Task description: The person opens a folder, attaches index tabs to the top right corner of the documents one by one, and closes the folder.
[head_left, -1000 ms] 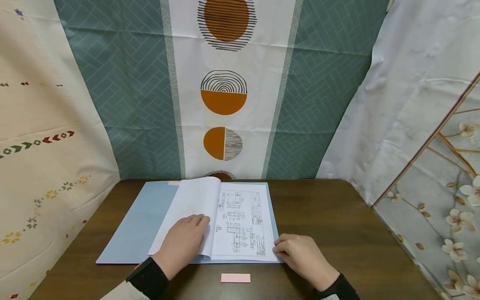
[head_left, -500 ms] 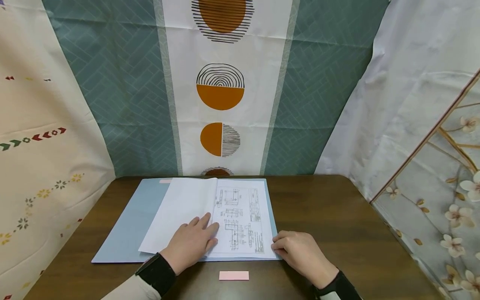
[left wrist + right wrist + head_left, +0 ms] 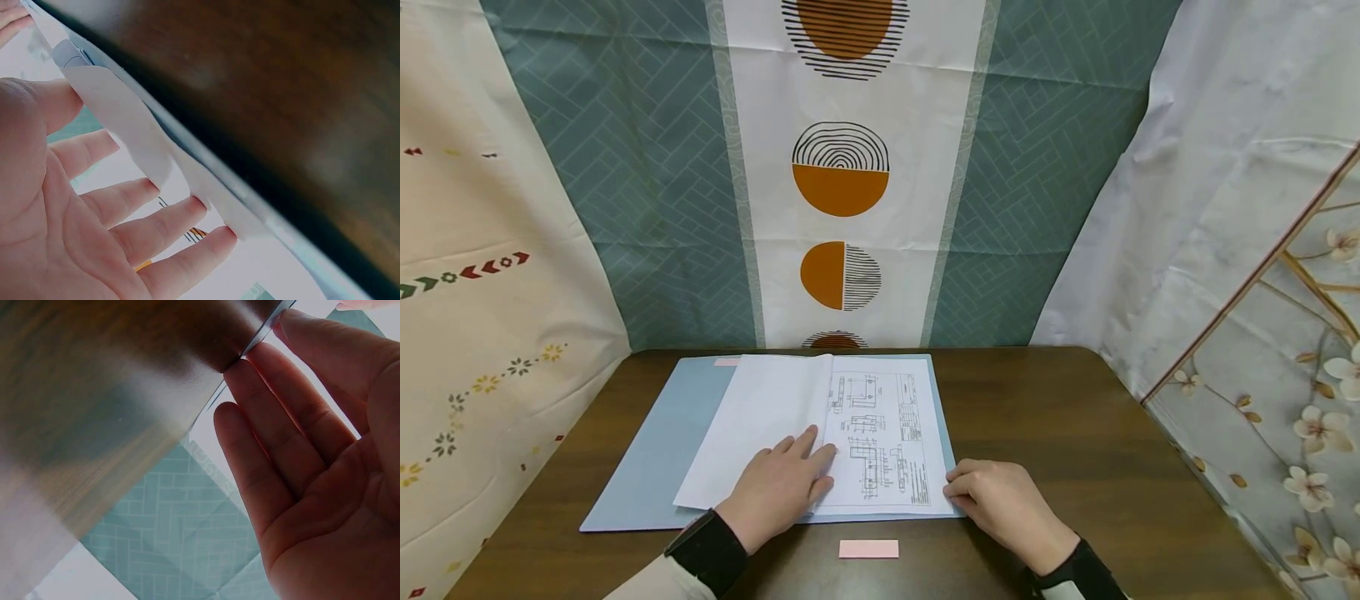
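Note:
In the head view a light-blue folder [image 3: 651, 471] lies spread on the table, holding white sheets. My left hand [image 3: 778, 483] rests with spread fingers on the turned-over blank sheet [image 3: 748, 425], its index finger and thumb reaching the fold. To the right lies a sheet with technical drawings [image 3: 880, 396]. At this sheet's lower right corner, my right hand [image 3: 996, 500] touches the folder's edge. The right wrist view shows thumb [image 3: 300, 328] and fingertips close to that edge; whether they pinch it is hidden. The left wrist view shows the left fingers [image 3: 169, 228] against paper.
A pink paper strip [image 3: 868, 548] lies on the brown table [image 3: 1037, 408] before the folder. Another pink strip [image 3: 726, 362] is at the top of the blue cover. Patterned cloths [image 3: 685, 167] hang behind and at both sides. Each wrist wears a black band [image 3: 711, 550].
My left hand has slid right and spread its fingers over the fold; the blank sheet, curved up before, lies flatter. My right hand has stayed at the folder's edge. The head view has shifted slightly.

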Demonstrator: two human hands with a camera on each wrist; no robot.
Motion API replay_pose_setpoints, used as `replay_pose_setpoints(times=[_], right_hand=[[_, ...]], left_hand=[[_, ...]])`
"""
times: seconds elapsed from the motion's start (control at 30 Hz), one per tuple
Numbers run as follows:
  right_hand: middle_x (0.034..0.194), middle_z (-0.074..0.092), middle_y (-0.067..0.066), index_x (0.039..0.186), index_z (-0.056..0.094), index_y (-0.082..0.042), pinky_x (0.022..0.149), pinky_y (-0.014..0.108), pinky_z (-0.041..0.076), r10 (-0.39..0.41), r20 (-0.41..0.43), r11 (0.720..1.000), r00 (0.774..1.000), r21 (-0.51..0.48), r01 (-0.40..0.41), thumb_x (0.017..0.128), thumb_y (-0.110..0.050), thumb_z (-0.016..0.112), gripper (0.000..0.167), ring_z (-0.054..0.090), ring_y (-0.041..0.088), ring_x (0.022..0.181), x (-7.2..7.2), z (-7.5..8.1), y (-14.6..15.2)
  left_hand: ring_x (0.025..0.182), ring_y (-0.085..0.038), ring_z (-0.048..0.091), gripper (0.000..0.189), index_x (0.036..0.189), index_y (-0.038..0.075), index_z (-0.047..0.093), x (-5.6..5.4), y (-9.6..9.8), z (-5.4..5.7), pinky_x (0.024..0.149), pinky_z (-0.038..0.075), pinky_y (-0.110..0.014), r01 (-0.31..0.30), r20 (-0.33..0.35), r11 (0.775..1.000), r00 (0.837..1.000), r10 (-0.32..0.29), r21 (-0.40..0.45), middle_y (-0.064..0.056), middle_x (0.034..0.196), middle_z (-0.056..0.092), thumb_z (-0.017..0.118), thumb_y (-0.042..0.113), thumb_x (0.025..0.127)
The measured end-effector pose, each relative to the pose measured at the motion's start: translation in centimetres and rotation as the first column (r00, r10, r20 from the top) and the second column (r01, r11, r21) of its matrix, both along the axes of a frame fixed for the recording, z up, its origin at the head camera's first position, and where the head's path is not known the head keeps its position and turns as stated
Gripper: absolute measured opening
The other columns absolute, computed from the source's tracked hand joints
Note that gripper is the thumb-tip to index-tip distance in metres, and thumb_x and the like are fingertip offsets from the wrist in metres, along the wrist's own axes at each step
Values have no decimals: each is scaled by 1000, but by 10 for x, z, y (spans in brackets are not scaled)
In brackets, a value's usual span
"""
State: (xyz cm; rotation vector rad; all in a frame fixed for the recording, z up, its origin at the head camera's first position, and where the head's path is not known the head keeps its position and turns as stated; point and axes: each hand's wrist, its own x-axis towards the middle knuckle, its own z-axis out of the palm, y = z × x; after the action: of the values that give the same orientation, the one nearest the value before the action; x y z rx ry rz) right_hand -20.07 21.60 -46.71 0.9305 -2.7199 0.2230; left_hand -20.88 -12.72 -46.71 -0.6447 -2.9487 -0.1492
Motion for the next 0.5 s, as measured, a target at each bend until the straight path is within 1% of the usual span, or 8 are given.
replay_pose_setpoints(times=[0.17, 0.23, 0.3, 0.4, 0.5], right_hand=[[106, 81, -4, 98, 91, -17, 79, 37, 64, -1, -2, 1000, 1000, -2, 1, 84, -11, 97, 17, 77, 13, 93, 0, 0, 0], [105, 81, -4, 98, 90, -17, 79, 36, 64, -2, -5, 1000, 1000, -4, 2, 84, -11, 98, 17, 77, 13, 93, 0, 0, 0], [105, 81, -4, 97, 90, -17, 78, 36, 64, -5, -5, 1000, 1000, -7, 5, 84, -12, 98, 16, 77, 13, 93, 0, 0, 0], [106, 81, -3, 97, 90, -17, 79, 37, 64, -9, 0, 1000, 1000, -8, 9, 84, -12, 97, 16, 77, 14, 93, 1, 0, 0], [107, 81, -3, 97, 90, -17, 79, 38, 65, -15, 2, 1000, 1000, -6, 15, 84, -12, 97, 16, 78, 14, 94, 2, 1, 0]], left_hand=[[130, -50, 65, 53, 146, 18, 71, -1, 4, 4, 100, 57, -67, -23, 6, 999, 1000, 23, -27, -21, 159, 59, 80, 42, 100], [128, -49, 66, 53, 145, 17, 72, -1, 7, 6, 97, 58, -67, -30, -8, 999, 1000, 29, -42, -22, 157, 60, 81, 41, 99], [130, -50, 64, 52, 142, 17, 73, 0, 9, 7, 97, 58, -68, -32, -31, 998, 999, 30, -53, -22, 156, 60, 83, 40, 97], [139, -51, 58, 48, 136, 15, 76, 0, 12, 9, 102, 55, -69, -6, -74, 997, 997, 1, -72, -21, 157, 60, 85, 39, 96], [148, -48, 52, 42, 130, 13, 77, 0, 14, 11, 110, 49, -69, 51, -90, 994, 994, -61, -100, -18, 158, 59, 85, 36, 96]])
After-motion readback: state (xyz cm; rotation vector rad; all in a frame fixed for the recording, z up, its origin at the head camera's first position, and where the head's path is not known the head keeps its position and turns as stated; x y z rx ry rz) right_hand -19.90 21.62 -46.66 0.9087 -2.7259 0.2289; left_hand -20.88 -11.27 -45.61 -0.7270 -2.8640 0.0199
